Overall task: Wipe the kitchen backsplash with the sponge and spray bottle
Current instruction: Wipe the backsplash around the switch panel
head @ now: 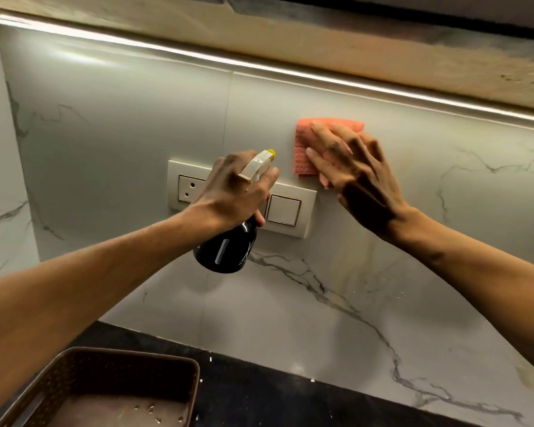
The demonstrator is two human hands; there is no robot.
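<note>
**Q:** What takes up most of the view?
**A:** The backsplash (121,124): pale marble-look tile with grey veins and a bright strip along its upper edge.

**Q:** And beneath it?
**A:** A black surface (259,396) that meets the tile. A brown basket (195,374) stands on it at lower left, with crumbs in its bottom.

**Q:** What is the fitting on the tile?
**A:** A cream switch plate (284,211), with a socket at left and a rocker at right. The left hand hides its middle.

**Q:** How is that hand set?
**A:** The left hand (235,189) is curled round the neck of the bottle (225,251), with a finger across the white trigger. The black body hangs below the fist, in front of the plate, and the yellow nozzle points toward the tile.

**Q:** And the other?
**A:** The right hand (361,177) lies flat, with its fingers straight and spread. It presses the pink sponge (305,131) against the tile, just above the plate's upper right corner.
</note>
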